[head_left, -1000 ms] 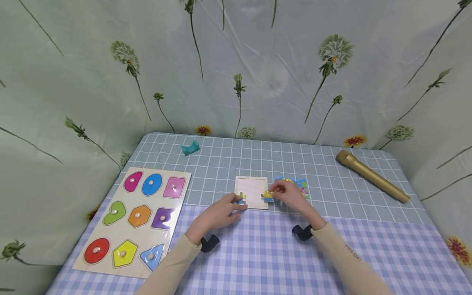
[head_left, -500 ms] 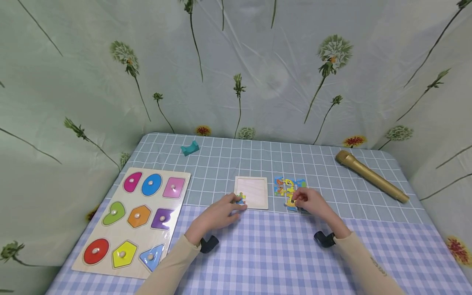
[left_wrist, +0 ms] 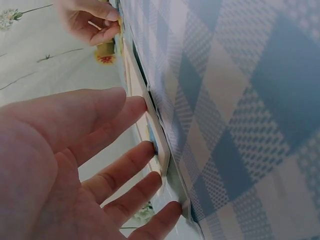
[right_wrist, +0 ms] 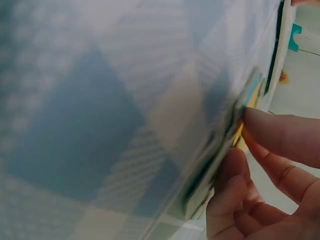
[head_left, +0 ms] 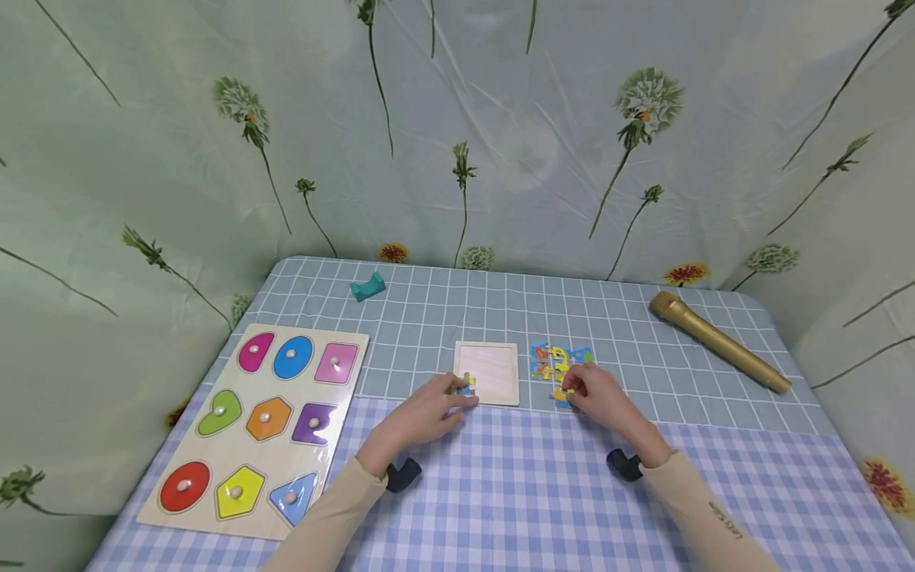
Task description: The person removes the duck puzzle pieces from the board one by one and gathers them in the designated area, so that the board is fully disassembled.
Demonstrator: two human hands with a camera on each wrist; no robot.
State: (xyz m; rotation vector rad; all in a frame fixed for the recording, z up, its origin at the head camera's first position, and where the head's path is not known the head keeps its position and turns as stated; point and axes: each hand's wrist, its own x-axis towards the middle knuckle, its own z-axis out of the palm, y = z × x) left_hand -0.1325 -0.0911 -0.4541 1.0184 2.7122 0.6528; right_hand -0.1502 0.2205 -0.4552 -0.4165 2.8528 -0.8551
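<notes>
A small square wooden puzzle frame (head_left: 493, 369) lies mid-table, with one jigsaw piece (head_left: 467, 386) in its near left corner. My left hand (head_left: 422, 411) rests at that corner; in the left wrist view its relaxed fingers (left_wrist: 127, 165) touch the frame's edge. Right of the frame sits a group of colourful jigsaw pieces (head_left: 546, 359). At the group's near side my right hand (head_left: 600, 397) pinches a yellow-and-blue jigsaw piece (head_left: 561, 395). The right wrist view shows thumb and fingertip on the yellow piece (right_wrist: 239, 134), low over the cloth; part of the group is hidden by that hand.
A large wooden shape board (head_left: 260, 429) with knobbed shapes lies on the left. Behind stands a small teal curved object (head_left: 368, 287). A gold microphone (head_left: 718, 340) lies at the right. The table wears a grey grid cloth and a checked cloth (head_left: 522, 492).
My right hand has moved right from the frame's right edge to the group of pieces, carrying the yellow-and-blue jigsaw piece. My left hand has stayed at the frame's corner.
</notes>
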